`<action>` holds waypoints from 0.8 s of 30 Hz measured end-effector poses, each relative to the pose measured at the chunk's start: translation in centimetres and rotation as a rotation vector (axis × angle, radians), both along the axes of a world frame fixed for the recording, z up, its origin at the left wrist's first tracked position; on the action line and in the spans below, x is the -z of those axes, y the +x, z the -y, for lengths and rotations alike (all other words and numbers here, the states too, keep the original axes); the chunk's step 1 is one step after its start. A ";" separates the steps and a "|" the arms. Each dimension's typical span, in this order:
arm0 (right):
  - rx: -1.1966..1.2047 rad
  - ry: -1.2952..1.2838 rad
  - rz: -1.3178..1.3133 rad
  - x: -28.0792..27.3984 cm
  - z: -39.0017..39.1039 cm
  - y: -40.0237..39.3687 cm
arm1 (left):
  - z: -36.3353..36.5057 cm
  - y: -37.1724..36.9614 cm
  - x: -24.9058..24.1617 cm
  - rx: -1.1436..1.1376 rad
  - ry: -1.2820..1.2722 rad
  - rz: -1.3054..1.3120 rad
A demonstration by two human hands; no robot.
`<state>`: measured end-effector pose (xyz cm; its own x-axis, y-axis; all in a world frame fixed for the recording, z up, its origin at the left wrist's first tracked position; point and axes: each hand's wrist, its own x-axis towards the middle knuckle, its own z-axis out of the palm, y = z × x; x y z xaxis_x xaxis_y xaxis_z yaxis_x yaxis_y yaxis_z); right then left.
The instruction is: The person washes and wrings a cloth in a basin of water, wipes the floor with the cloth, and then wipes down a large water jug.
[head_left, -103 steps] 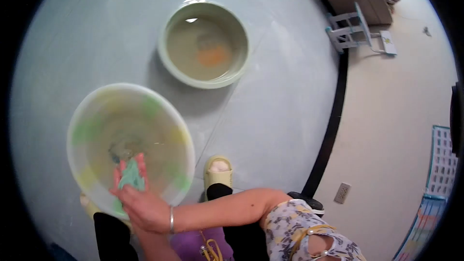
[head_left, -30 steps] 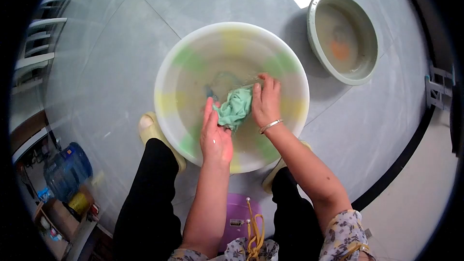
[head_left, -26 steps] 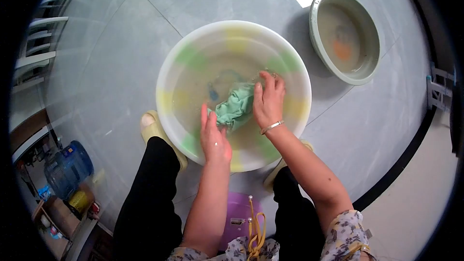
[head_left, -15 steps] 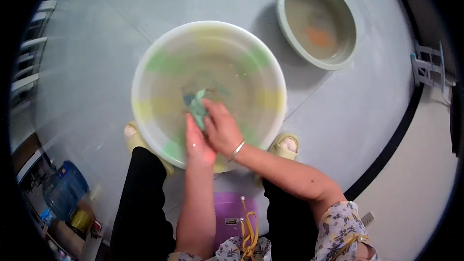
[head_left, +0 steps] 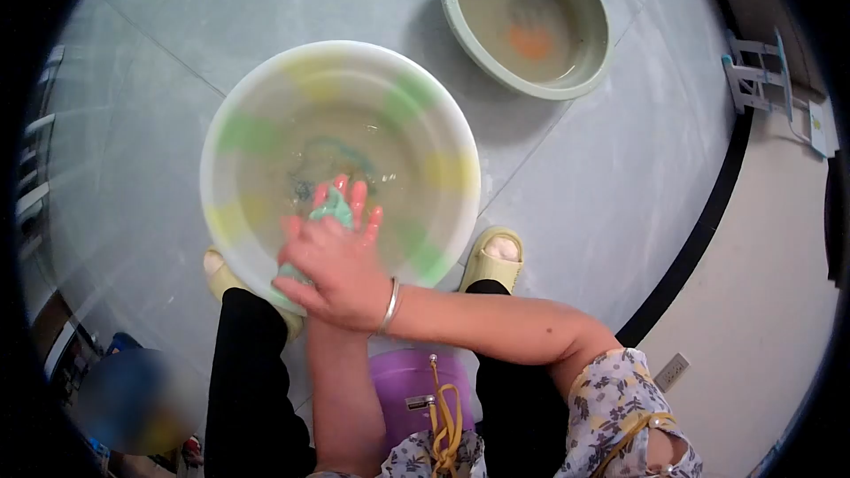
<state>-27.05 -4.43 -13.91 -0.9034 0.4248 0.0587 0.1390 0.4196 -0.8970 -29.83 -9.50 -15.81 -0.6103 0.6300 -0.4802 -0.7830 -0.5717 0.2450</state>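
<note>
Over the near side of a large white basin with yellow and green patches and cloudy water, my two hands overlap on a small green cloth. My left hand lies underneath, its fingertips spread beyond the cloth and its palm mostly hidden. On top, my right hand, with a silver bracelet at the wrist, presses the cloth with bent fingers. A strip of green fabric also shows under my right thumb. Dark and bluish-green shapes lie in the water beyond the fingertips, too unclear to name.
A grey-green basin with water and an orange item stands at the upper right. Below my forearms is a purple stool or tub. Yellow slippers flank the white basin. A white folding item stands far right.
My right hand has moved down over my left palm, and my left fingers have spread. Both basins appear further left as the view has shifted.
</note>
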 end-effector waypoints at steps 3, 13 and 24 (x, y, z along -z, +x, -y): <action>0.062 -0.057 0.005 1.0 -0.4 -0.6 | 0.0 -0.2 -0.2 0.020 -0.022 0.046; -0.050 0.300 -0.051 3.3 -4.2 -1.8 | 0.3 -2.2 0.2 -0.012 -0.258 0.241; 0.019 -0.110 0.114 3.0 -2.5 -0.5 | 1.0 -1.4 1.9 0.059 -0.455 0.187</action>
<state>-27.51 -1.97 -16.89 -0.8931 0.4404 -0.0915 0.2497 0.3163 -0.9152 -31.25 -10.45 -17.76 -0.4568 0.3624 -0.8124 -0.8653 -0.3928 0.3114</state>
